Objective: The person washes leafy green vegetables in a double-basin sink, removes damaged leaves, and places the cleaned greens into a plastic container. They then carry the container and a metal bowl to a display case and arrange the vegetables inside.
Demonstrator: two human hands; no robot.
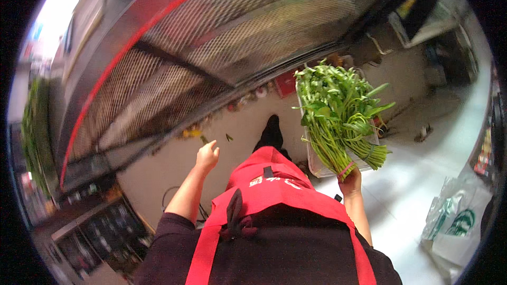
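Note:
My right hand (350, 182) grips the stem end of a bunch of leafy greens (323, 126), just below the pink band round its stems. A second bunch of green stems (368, 152), tied with a band, lies against it. Both are over a clear plastic tray (317, 166), whose underside is mostly hidden. My left hand (208, 156) hangs in front of me, its fingers apart and nothing in it. A red apron (273, 174) covers my front.
A large mesh rack with a red rim (130, 45) stands ahead and to the left. Green vegetables (33, 134) lie at the far left. A dark compartmented case (107, 237) is at lower left, a white plastic bag (455, 221) at lower right. Scraps lie on the floor (178, 178).

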